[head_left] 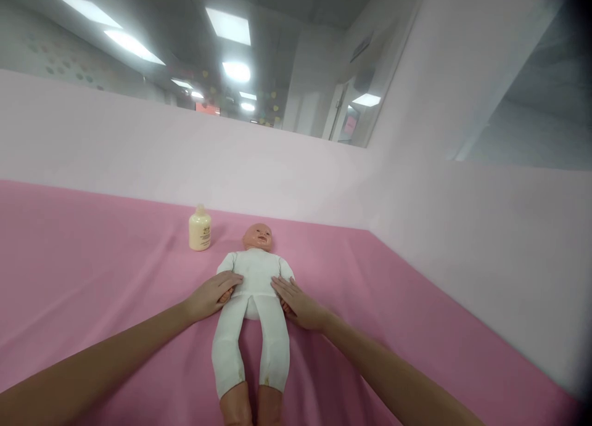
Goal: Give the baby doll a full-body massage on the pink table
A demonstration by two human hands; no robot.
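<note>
I rest my left hand (210, 295) and right hand (298, 303) flat against the doll (254, 278) at its hips, fingers together, unclamped; keep pressure even, clear of the bottle (200, 229) beside its head.

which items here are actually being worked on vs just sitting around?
In hand:
- doll in a white suit, lying on its back
- left hand resting on the doll's side
- right hand resting on its other side

Lying about:
- cream bottle, upright beside the doll's head, untouched
- pink cloth under everything
</note>
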